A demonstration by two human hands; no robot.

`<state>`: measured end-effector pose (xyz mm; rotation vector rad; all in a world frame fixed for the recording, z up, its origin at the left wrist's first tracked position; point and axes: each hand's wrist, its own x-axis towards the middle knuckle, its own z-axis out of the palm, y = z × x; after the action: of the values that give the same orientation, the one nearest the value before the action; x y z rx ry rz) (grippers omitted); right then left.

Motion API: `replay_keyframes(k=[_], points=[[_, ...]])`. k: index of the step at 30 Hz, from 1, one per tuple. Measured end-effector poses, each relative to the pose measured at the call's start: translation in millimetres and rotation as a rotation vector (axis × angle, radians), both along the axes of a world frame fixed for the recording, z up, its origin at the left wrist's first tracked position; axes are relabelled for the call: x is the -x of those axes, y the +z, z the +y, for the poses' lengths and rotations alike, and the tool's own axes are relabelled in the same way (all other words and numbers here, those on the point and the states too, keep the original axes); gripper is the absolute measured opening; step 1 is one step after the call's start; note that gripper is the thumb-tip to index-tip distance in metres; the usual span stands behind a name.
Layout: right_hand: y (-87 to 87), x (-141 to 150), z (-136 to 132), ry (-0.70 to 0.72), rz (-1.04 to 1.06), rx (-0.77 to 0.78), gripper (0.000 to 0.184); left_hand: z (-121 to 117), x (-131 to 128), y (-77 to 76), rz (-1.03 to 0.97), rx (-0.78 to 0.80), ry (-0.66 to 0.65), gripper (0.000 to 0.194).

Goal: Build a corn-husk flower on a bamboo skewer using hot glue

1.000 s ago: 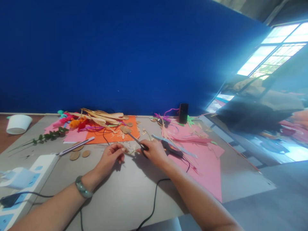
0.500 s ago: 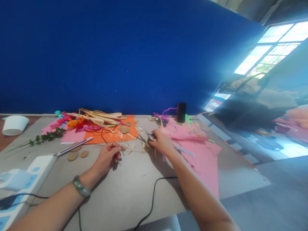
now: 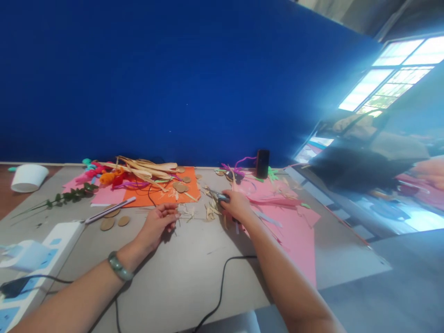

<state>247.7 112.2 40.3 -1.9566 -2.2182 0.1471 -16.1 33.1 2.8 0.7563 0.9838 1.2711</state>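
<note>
My left hand (image 3: 156, 227), with a green bangle at its wrist, pinches a few thin pale strands (image 3: 185, 212) between thumb and fingertips. Farther right, my right hand (image 3: 237, 206) is closed over the handles of a pair of scissors (image 3: 218, 195). Their blades point away to the left, low over the table, near the orange paper's corner. Pale curled scraps (image 3: 211, 211) lie just left of my right hand. Part of a black tool is hidden beneath that hand.
Orange paper (image 3: 138, 198) bears raffia strips (image 3: 145, 169) and round wooden discs (image 3: 180, 187). Pink sheets (image 3: 294, 240) cover the right side, near an upright black phone (image 3: 262, 163). At left are a white power strip (image 3: 65, 236), a pen (image 3: 110, 210), a leafy stem (image 3: 71, 197) and a cup (image 3: 29, 178). A black cable (image 3: 222, 289) crosses the front.
My right hand has moved right with the scissors, away from my left hand, and lowered them near the scraps. My left hand stays nearly in place, still pinching the strands.
</note>
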Motion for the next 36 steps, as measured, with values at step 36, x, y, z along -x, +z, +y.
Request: replay_keyframes(k=[36], points=[[-1.1,8.7,-5.6,0.014,-0.366,-0.352,0.02,5.8,1.9,-1.9,0.064,-0.068,0.168,0.032]])
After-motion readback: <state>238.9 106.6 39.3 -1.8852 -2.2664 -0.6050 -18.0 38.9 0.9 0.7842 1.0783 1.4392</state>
